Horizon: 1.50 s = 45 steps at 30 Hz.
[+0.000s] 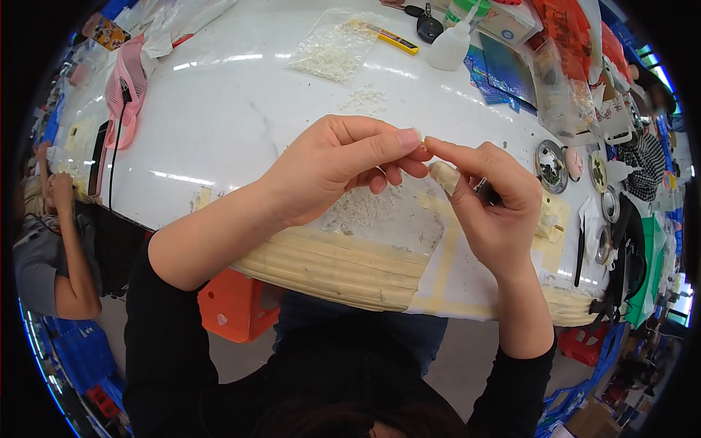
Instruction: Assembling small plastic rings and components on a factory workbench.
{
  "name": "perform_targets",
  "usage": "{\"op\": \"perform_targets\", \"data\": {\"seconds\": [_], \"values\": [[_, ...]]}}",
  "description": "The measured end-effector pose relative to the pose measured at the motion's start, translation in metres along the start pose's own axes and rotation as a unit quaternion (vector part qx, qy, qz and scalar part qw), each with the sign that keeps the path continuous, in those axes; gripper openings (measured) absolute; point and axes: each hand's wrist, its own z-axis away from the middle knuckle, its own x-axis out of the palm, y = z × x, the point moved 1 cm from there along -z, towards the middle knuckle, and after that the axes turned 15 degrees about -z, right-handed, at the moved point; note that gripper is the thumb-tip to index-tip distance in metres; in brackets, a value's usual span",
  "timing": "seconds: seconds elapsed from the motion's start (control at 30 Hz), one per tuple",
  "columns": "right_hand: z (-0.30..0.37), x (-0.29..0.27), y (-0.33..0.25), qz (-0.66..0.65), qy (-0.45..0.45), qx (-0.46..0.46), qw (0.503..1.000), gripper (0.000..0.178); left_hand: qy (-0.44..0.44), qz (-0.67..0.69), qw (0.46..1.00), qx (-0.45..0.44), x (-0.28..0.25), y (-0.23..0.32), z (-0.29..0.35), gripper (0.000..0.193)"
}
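Note:
Above the table's near edge, my left hand pinches a tiny pale piece between thumb and forefinger. The piece is too small to name. My right hand meets it there, its index fingertip at the piece. Beige tape wraps the right thumb. A small dark metallic thing shows inside the curled right fingers, mostly hidden. Under the hands lies a loose heap of tiny white pieces; a smaller scatter is farther off.
Farther back are a clear bag of white bits, a yellow cutter knife and a white squeeze bottle. Round metal dishes stand at right. A pink mesh thing lies left. Beige tape covers the table edge. Another person sits at left.

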Motion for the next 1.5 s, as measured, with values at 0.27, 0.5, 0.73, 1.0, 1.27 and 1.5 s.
{"op": "perform_targets", "data": {"seconds": [0.27, 0.5, 0.73, 1.0, 1.27, 1.5], "values": [[0.002, 0.000, 0.004, -0.077, -0.037, -0.001, 0.996, 0.036, -0.046, 0.036, 0.998, -0.010, -0.002, -0.006, -0.001, 0.017], [0.000, 0.004, -0.003, -0.043, 0.022, 0.016, 0.999, 0.042, -0.021, 0.036, 0.999, -0.004, 0.002, -0.003, -0.001, 0.016], [0.000, 0.001, 0.001, -0.042, -0.004, -0.018, 0.999, 0.035, -0.044, -0.013, 0.999, 0.026, 0.001, -0.006, -0.001, 0.010], [0.000, 0.004, -0.003, -0.047, 0.015, -0.010, 0.999, 0.029, -0.014, -0.008, 0.999, 0.043, 0.002, -0.001, 0.000, 0.011], [0.000, -0.001, -0.002, -0.023, 0.011, -0.014, 1.000, 0.028, 0.010, -0.083, 0.993, 0.079, 0.003, 0.000, 0.002, 0.012], [0.000, 0.001, -0.001, -0.022, 0.004, -0.036, 0.999, 0.029, 0.050, -0.117, 0.984, 0.122, 0.009, -0.003, 0.004, 0.010]]}}
